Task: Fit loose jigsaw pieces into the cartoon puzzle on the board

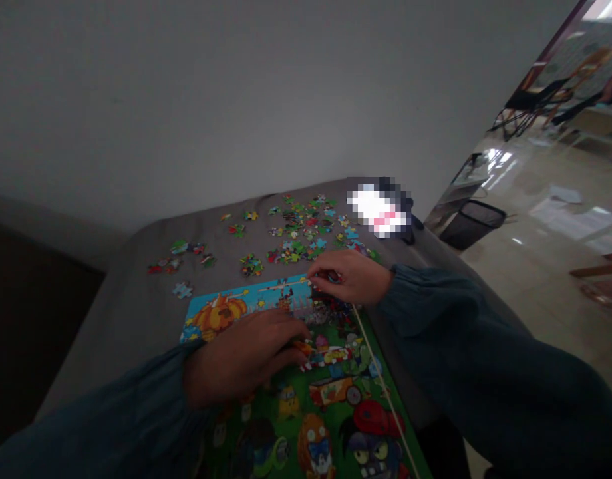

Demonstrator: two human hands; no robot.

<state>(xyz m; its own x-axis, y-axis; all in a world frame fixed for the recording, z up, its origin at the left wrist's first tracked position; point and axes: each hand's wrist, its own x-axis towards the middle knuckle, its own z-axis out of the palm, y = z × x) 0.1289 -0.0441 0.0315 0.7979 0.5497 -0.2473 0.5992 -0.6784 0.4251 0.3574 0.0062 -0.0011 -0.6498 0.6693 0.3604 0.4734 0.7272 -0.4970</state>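
Right hand [353,276] pinches a puzzle piece [330,275] at the jigsaw puzzle's [330,399] upper right edge. Left hand [243,359] lies flat, palm down, gripping nothing, just below-left. Loose pieces [301,233] lie beyond.

Grey table [136,313] carries a puzzle board [330,412] and loose pieces [296,233]
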